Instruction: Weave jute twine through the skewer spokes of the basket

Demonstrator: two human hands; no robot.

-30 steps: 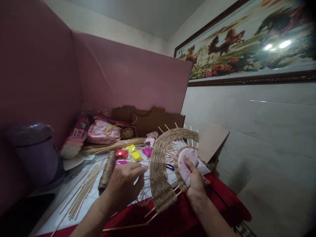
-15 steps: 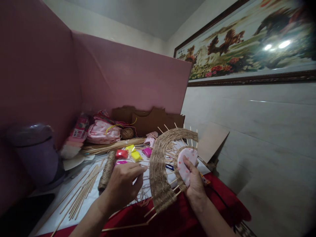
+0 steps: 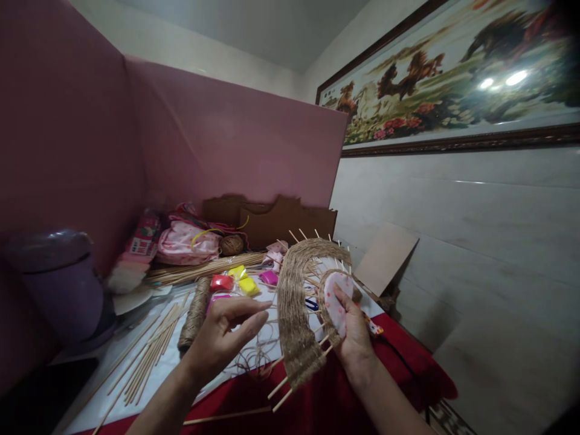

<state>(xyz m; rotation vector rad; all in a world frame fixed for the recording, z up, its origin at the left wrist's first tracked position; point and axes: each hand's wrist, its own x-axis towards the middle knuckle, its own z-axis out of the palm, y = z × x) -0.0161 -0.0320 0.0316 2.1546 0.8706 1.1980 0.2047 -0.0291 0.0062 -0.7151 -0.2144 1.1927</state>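
My right hand [image 3: 356,341] grips a curved twine weaving [image 3: 292,302] by its centre, with the thumb on a pink spotted fabric-covered disc [image 3: 338,302]. Thin wooden sticks fan out from that disc and pass through the wide woven band, their tips poking past its outer edge. The weaving is held tilted above the table. To its left is my left hand [image 3: 229,329], with thumb and index finger apart and their tips close to the band. Loose twine [image 3: 258,356] lies in loops beneath, between the left hand and the weaving.
A twine spool [image 3: 194,314] and loose sticks [image 3: 151,347] lie on the left. Red, yellow and magenta packets [image 3: 244,281] sit behind my left hand. Farther back are pink spotted cloth [image 3: 188,241], a twine ball [image 3: 232,244] and cardboard [image 3: 285,220]. A purple bin [image 3: 63,296] stands far left.
My left thumb and index finger have spread apart from a closer pinch. The weaving has turned slightly in my right hand, and the view has shifted a little.
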